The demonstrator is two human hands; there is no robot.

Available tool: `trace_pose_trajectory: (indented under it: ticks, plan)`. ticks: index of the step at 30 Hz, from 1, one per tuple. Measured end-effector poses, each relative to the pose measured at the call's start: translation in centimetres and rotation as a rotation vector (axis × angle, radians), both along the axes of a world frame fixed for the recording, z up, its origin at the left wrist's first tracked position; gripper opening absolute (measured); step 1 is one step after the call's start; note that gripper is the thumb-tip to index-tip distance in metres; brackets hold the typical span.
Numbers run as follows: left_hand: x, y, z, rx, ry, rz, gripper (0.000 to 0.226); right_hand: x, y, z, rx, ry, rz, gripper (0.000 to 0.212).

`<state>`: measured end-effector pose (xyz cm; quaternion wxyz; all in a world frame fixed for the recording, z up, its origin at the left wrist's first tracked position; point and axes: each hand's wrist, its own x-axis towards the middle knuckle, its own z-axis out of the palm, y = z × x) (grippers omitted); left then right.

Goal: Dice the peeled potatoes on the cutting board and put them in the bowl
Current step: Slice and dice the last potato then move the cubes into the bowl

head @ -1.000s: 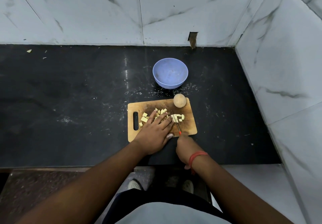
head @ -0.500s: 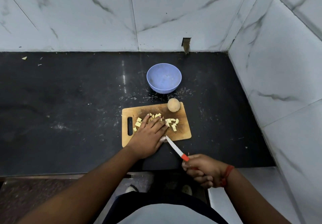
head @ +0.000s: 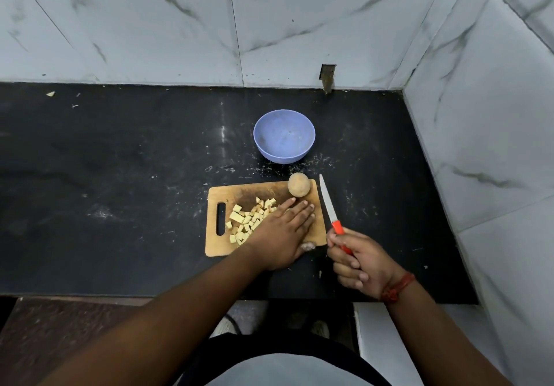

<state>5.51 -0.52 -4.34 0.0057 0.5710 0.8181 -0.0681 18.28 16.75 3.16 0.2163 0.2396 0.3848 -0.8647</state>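
On the board (head: 263,189), the dice (head: 247,220) lie just left of and partly under the left hand (head: 283,232), whose straight, close-set fingers (head: 295,210) press flat on the wood. The whole potato (head: 298,185) sits just beyond those fingertips at the far right corner; the bowl (head: 284,135) stands farther back on the counter (head: 120,175). Right of the board, the right hand (head: 358,261) curls its fingers around the knife (head: 331,211) handle, blade pointing away, off the board.
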Motion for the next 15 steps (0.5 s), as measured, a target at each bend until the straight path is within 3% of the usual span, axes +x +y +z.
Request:
trace_pose_trajectory:
  ticks: [4, 9, 15]
  plan:
    - [-0.7, -2.9, 0.1, -0.044, -0.005, 0.032, 0.076, -0.3, 0.5, -0.1, 0.035, 0.003, -0.012, 0.015]
    - [-0.8, -4.5, 0.9, 0.041, -0.006, 0.029, 0.07, -1.2, 0.2, -0.1, 0.133, -0.003, -0.083, 0.017]
    - [0.0, -4.3, 0.6, 0.065, -0.007, -0.098, 0.066, -5.8, -1.2, -0.4, 0.607, 0.014, -0.26, 0.015]
